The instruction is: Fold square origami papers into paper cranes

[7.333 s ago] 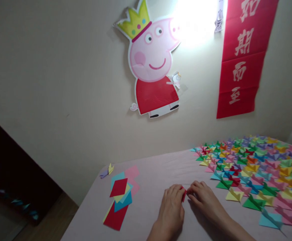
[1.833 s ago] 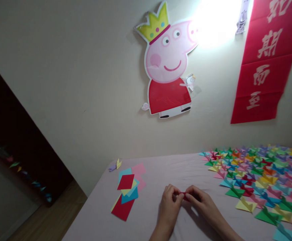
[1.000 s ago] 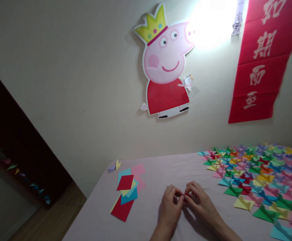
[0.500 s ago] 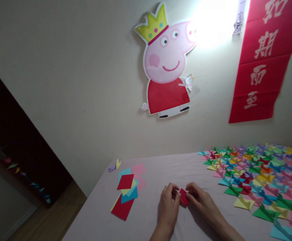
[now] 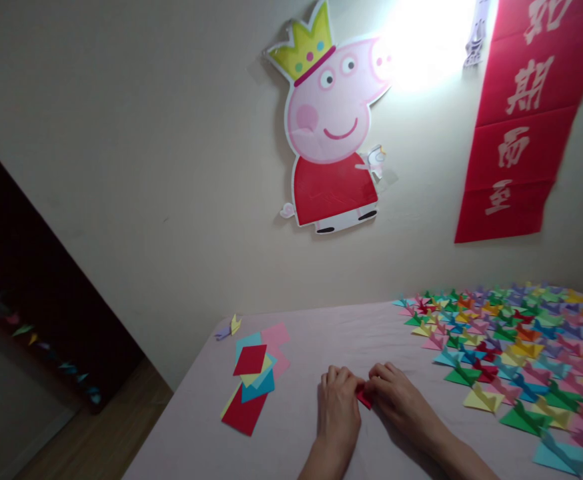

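A small folded red paper piece (image 5: 364,397) lies on the pink tablecloth (image 5: 311,347) near the front edge. My left hand (image 5: 338,407) pinches its left side with curled fingers. My right hand (image 5: 395,400) pinches its right side, fingers pressed down on it. Most of the red piece is hidden between the fingertips.
A loose stack of coloured paper squares (image 5: 251,383) lies left of my hands, with two small folded pieces (image 5: 229,328) at the corner. Several rows of folded paper cranes (image 5: 511,347) cover the right side. The wall behind carries a cartoon pig cutout (image 5: 329,127) and a red banner (image 5: 514,120).
Half a second ago the red piece showed as an open diamond between my hands; now my fingers have closed in and cover most of it on the cloth.
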{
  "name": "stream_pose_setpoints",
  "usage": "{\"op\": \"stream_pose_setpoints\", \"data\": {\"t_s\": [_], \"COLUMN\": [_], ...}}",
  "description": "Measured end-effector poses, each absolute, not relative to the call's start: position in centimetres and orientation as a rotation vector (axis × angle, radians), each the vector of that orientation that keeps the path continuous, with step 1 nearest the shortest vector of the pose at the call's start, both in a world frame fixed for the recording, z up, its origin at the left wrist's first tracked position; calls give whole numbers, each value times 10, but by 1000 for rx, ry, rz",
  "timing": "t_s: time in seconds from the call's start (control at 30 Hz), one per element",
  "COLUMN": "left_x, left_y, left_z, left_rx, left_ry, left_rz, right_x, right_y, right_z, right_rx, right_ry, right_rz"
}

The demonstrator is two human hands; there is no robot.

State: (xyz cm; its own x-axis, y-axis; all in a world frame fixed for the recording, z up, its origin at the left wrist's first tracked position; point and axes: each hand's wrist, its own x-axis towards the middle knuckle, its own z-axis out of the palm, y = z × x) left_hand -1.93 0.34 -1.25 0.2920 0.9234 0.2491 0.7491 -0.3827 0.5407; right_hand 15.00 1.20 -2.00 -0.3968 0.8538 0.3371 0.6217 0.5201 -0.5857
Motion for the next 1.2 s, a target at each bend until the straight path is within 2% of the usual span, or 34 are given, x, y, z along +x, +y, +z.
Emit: {"op": "stream_pose_setpoints", "data": {"t_s": [0.3,0.77,1.2], "left_x": [-22,-13,-7], "left_y": [2,13,20], "left_z": [-2,-13,-19], "left_rx": [2237,2313,2235], "left_ry": [1504,1563,1685], "left_rz": [763,788,793], "right_x": [151,156,158], "right_y": [14,19,36], "right_z": [-26,-31,-32], "right_rx": [-1237,-1368,-1477], "right_ry": [-2073,-1933,-1980], "right_rz": [514,467,649]}}
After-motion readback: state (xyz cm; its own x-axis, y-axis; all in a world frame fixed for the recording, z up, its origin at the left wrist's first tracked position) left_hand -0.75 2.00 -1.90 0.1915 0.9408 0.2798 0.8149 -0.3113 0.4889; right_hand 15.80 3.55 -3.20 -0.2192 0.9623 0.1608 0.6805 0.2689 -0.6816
